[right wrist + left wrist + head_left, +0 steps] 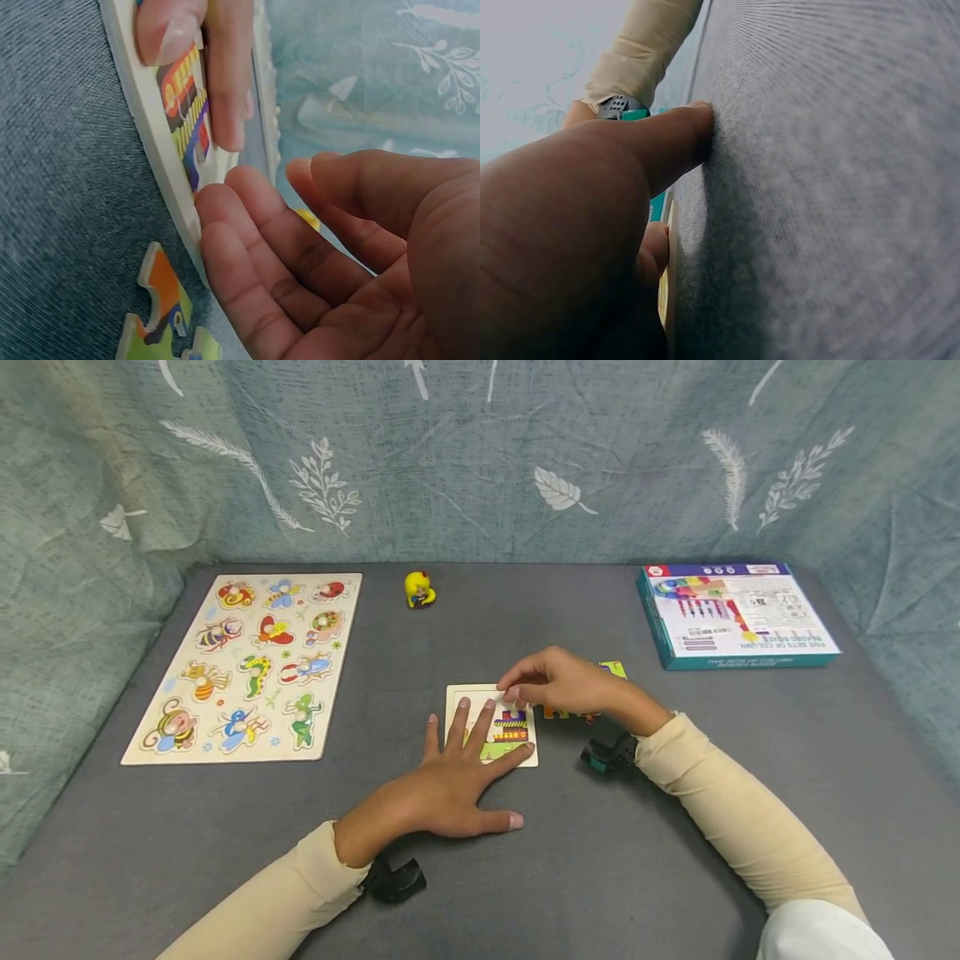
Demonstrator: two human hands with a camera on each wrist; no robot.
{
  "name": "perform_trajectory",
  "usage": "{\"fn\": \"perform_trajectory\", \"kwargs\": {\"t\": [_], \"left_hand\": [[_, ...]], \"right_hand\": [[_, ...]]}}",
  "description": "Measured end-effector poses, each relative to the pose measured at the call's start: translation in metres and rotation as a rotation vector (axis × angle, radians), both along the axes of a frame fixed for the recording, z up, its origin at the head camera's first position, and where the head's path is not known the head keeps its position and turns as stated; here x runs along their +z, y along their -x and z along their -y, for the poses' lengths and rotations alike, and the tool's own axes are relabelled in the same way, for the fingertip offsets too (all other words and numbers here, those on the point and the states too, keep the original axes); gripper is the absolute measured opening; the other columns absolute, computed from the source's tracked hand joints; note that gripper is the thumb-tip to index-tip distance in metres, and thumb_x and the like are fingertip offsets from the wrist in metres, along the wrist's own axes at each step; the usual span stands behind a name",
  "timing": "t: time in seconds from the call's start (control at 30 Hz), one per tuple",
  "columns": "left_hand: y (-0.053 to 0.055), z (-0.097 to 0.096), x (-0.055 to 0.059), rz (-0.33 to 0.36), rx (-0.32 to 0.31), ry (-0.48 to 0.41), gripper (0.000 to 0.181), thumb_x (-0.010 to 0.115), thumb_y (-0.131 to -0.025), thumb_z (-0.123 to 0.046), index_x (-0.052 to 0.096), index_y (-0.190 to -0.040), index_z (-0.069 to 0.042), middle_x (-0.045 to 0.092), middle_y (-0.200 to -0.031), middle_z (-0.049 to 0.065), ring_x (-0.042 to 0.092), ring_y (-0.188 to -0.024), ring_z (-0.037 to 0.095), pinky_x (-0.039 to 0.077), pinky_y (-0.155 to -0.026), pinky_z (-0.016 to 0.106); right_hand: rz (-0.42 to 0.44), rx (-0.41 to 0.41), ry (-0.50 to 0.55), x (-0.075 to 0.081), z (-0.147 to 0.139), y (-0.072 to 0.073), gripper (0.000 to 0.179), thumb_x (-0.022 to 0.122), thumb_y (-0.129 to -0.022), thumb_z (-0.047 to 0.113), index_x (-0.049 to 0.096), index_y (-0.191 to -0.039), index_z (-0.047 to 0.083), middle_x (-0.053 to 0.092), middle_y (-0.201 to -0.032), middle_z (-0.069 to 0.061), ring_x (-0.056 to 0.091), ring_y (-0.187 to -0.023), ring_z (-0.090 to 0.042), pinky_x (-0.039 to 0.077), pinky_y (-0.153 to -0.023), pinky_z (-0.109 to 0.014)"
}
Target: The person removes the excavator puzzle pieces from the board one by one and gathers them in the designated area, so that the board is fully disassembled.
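A small jigsaw puzzle in a pale wooden tray (453, 692) lies on the table, with colourful printed pieces (512, 727) in it. My left hand (457, 789) rests across its lower left part, fingers spread and straight. In the left wrist view the thumb (676, 139) sticks out beside the tray's edge. Fingertips of my right hand (573, 681) touch the tray's upper right corner. The right wrist view shows this hand (315, 255) with fingers loosely bent and the thumb apart, nothing between them. Loose puzzle pieces (166, 296) lie beside the tray, partly hidden under the right hand.
A large peg board with insect pictures (288, 647) lies at the left. A small yellow-haired toy figure (418, 589) stands at the back. The teal-edged game box (738, 617) is at the back right. Behind the table hangs a leaf-patterned curtain (480, 460).
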State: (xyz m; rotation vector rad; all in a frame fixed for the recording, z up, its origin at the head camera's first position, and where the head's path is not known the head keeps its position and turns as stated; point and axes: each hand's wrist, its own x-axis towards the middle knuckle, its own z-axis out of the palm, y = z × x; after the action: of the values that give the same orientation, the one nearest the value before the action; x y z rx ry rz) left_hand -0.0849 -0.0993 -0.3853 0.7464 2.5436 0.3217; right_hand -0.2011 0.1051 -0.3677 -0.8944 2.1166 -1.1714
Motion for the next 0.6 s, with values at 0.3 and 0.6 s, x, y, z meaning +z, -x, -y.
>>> {"fn": "perform_trajectory", "kwargs": {"t": [0.3, 0.6], "left_hand": [[-0.0015, 0.0005, 0.0018, 0.019, 0.005, -0.002, 0.082, 0.052, -0.085, -0.072, 0.019, -0.154, -0.042, -0.024, -0.158, 0.009, -0.034, -0.137, 0.034, -0.016, -0.102, 0.067], [-0.0007, 0.0007, 0.0009, 0.009, 0.002, 0.004, 0.082, 0.051, -0.085, -0.073, 0.019, -0.154, -0.043, -0.024, -0.158, 0.009, -0.034, -0.137, 0.033, -0.015, -0.102, 0.067]], "right_hand": [[0.002, 0.028, -0.015, 0.0019, 0.0001, 0.0007, 0.025, 0.053, -0.1, 0.009, 0.066, -0.119, -0.002, 0.07, -0.098, -0.009, 0.066, -0.087, -0.02, 0.053, -0.077, -0.035], [-0.021, 0.067, -0.027, 0.007, 0.0033, 0.0009, 0.022, 0.054, -0.1, 0.006, 0.067, -0.115, -0.003, 0.069, -0.1, -0.01, 0.067, -0.086, -0.021, 0.054, -0.076, -0.035]]}}
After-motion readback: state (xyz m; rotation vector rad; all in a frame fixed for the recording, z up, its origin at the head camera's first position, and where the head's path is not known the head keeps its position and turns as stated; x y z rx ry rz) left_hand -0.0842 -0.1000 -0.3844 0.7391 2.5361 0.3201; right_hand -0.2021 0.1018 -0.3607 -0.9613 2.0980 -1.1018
